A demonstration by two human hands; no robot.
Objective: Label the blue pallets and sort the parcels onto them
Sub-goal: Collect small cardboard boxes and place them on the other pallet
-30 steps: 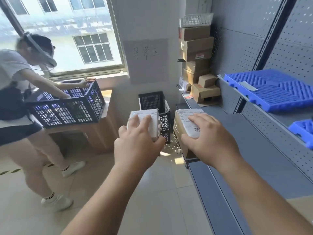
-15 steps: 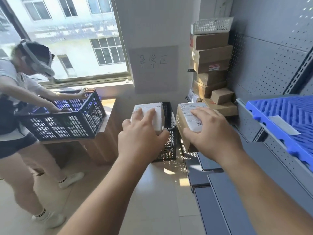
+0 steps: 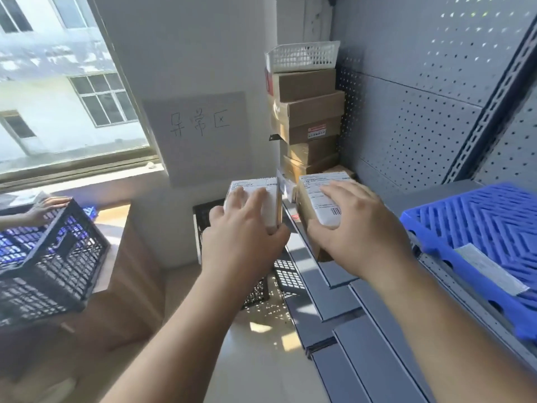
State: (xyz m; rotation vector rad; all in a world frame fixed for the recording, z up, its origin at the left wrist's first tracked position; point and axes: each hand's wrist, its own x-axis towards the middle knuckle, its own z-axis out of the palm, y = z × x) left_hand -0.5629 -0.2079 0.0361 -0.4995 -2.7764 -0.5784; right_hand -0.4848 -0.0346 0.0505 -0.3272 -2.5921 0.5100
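A white parcel (image 3: 257, 184) is clasped in the left hand (image 3: 244, 242), a brown carton (image 3: 312, 189) in the right hand (image 3: 357, 237); both are judged light, stiff, best held by the sides.

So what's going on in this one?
A person holds two parcels by a grey shelf: the left hand grips a white parcel, the right hand a brown parcel with a shipping label. Neither is on the blue pallet at right yet. At left, another person's hand rests on a black crate.
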